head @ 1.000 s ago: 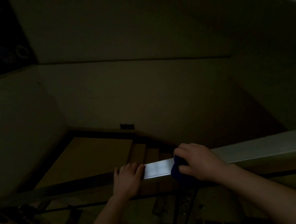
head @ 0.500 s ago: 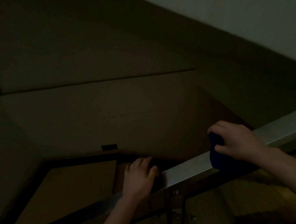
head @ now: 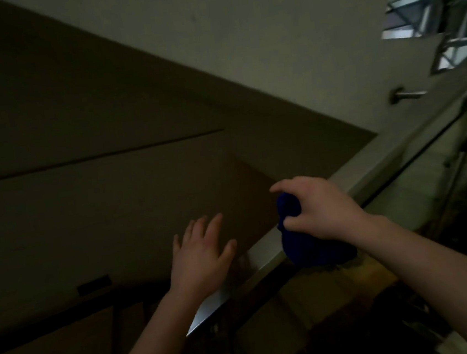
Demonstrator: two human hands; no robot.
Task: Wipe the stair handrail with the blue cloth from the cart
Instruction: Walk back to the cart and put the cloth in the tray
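Sliding uphill along the rail (head: 370, 175), the right hand (head: 323, 207) grips the bunched blue cloth (head: 305, 245) draped over the rail's top, higher than a second ago, so the wipe is advancing. The left hand (head: 203, 255), fingers spread, has let go below the cloth. Darkness swallows the rail's lower end.

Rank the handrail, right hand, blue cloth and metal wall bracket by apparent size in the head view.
1. handrail
2. right hand and blue cloth: too close to rank; the hand covers part of it
3. metal wall bracket, also farthest away
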